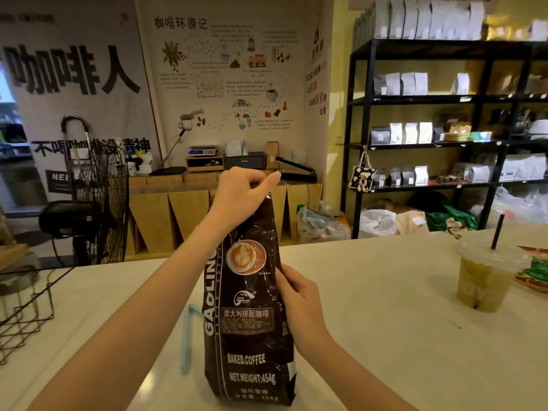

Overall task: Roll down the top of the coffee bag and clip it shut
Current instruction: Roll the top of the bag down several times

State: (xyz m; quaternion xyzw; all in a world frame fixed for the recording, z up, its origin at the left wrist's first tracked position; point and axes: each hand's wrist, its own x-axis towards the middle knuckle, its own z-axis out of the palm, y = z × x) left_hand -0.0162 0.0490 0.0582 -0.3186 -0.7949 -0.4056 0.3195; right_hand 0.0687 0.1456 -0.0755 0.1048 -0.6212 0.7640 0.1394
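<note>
A tall dark brown coffee bag with a latte picture and white lettering stands upright on the white counter. My left hand grips the bag's top edge, pinching it together and hiding it. My right hand holds the bag's right side at mid height. A light blue clip lies on the counter just left of the bag, partly hidden behind it.
A plastic cup of green drink with a black straw stands at the right, snack packets beside it. A wire basket sits at the left edge. A fan and shelves of bags stand beyond the counter.
</note>
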